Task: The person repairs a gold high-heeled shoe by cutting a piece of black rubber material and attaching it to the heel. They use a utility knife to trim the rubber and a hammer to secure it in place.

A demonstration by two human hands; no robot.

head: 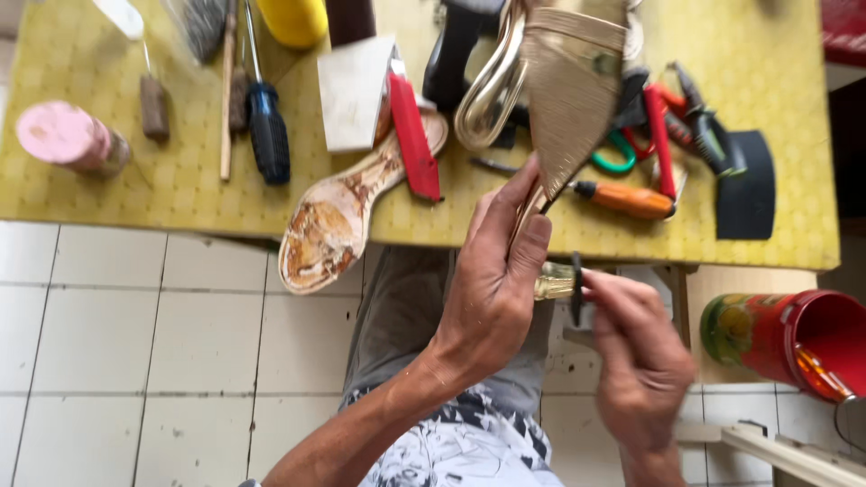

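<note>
My left hand grips a gold high-heeled sandal near its narrow waist, sole turned up and toe pointing away over the table. The sandal's gold straps loop to the left of the sole. My right hand pinches a small dark flat piece against the end of the sandal's gold heel. Both hands are above my lap, just in front of the table's front edge.
The yellow-covered table carries a worn shoe insole that overhangs its edge, a red utility knife, a blue-handled screwdriver, an orange-handled tool, pliers and a pink-capped jar. A red tin stands at the right.
</note>
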